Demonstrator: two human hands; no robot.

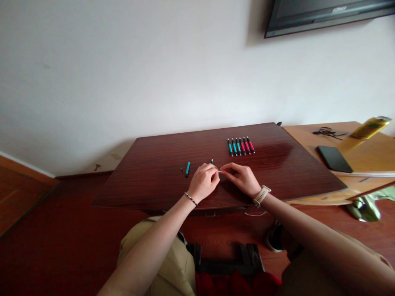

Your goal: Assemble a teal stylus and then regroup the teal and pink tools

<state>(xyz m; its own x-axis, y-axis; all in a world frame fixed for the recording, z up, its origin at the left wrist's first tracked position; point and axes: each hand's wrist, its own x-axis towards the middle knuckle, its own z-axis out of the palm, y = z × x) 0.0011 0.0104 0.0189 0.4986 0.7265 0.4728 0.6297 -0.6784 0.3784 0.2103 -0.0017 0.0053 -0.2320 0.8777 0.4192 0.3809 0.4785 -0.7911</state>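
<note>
Over the near middle of the dark table [160,181], the left hand [203,181] and right hand [242,179] meet, fingertips pinched on a thin pale part [220,171] too small to identify. Seven finished-looking pens [241,146] lie in a row farther back; a teal barrel [187,169] lies loose just left, seemingly unassembled.

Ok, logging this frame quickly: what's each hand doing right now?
Left hand: fingers closed, pinching a small thin part with the right.
Right hand: closed on the same part; too small to identify.

Teal and pink-red pens [241,146] on dark reddish-brown woodgrain table [160,152].
</note>
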